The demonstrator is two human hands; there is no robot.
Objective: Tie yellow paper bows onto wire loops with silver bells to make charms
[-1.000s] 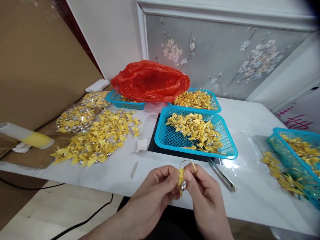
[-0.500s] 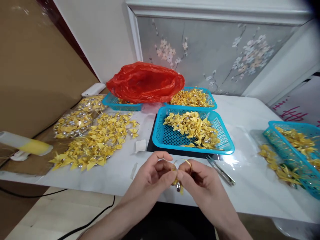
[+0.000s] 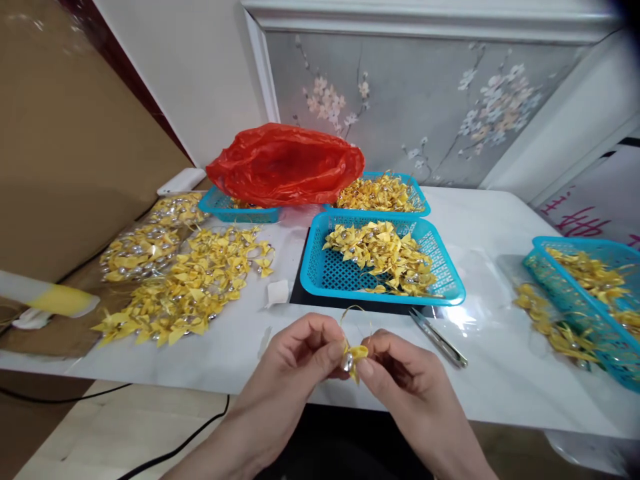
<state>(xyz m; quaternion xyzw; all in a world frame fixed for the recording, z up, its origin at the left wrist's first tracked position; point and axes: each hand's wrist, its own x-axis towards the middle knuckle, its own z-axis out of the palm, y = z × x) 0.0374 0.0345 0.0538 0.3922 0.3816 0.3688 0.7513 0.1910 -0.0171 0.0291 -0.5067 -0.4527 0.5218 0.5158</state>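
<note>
Between my two hands, just above the table's front edge, is a small yellow ribbon flower (image 3: 356, 353) with a silver bell at its middle. My left hand (image 3: 305, 363) pinches it from the left, thumb against forefinger. From the other side, my right hand (image 3: 405, 377) grips its right edge with thumb and fingertips. A thin gold cord loops up from the flower between the hands. Beyond them stands a blue basket (image 3: 313, 290) with a heap of like yellow flowers (image 3: 383, 257). Thread snips (image 3: 440, 339) lie right of my right hand.
Yellow flowers with bells (image 3: 190, 287) are piled at left, beside bagged ones (image 3: 140, 252). A red plastic bag (image 3: 285, 163) stands behind, near another filled blue basket (image 3: 423, 193). At right is a blue basket (image 3: 565, 300) with loose flowers (image 3: 570, 341) alongside. White tabletop (image 3: 505, 373) shows at front right.
My hands have drawn slightly apart, and the flower has turned so its petals and silver bell show more. The gold cord loop now stands higher between them. The view has shifted slightly.
</note>
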